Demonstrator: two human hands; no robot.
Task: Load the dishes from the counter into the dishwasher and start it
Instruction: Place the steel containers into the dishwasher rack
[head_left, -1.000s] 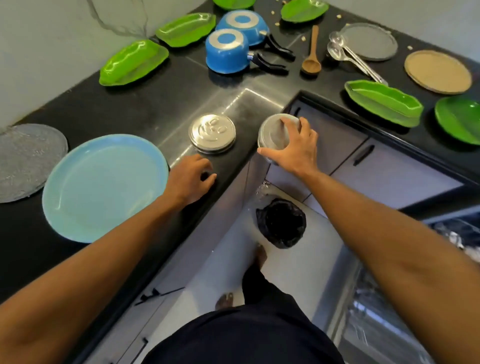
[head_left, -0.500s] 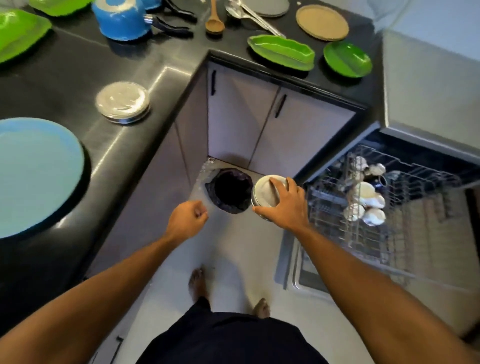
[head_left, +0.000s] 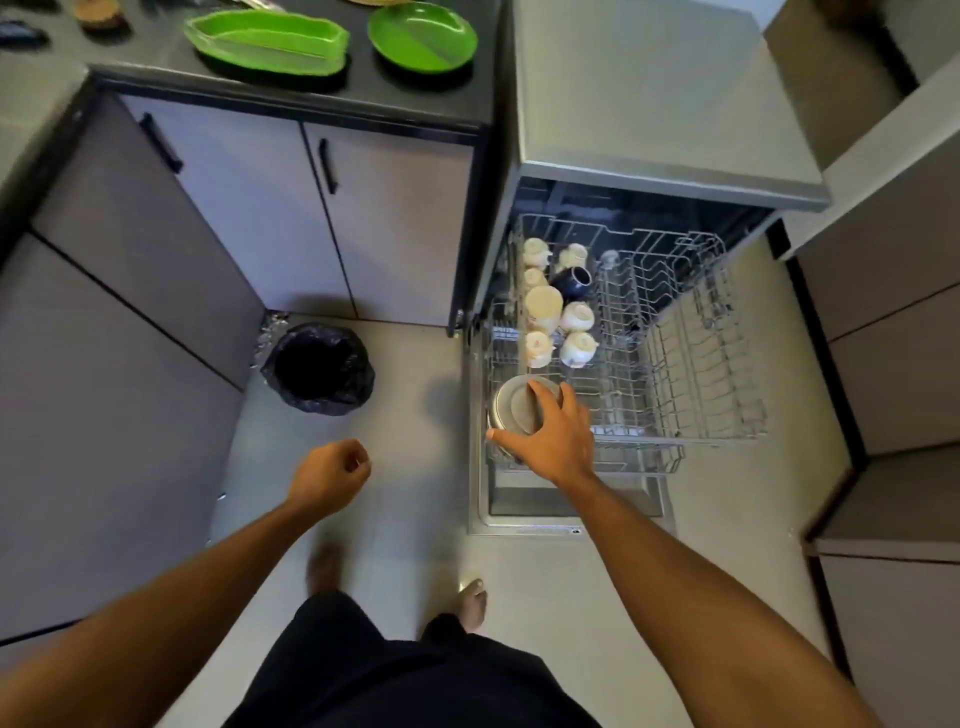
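A dishwasher stands open beside the counter, its wire rack pulled out over the floor, pale cups lining its left side. At the rack's near left corner, the right hand grips a steel bowl from above. The left hand, well apart from the bowl, hangs curled in an empty fist.
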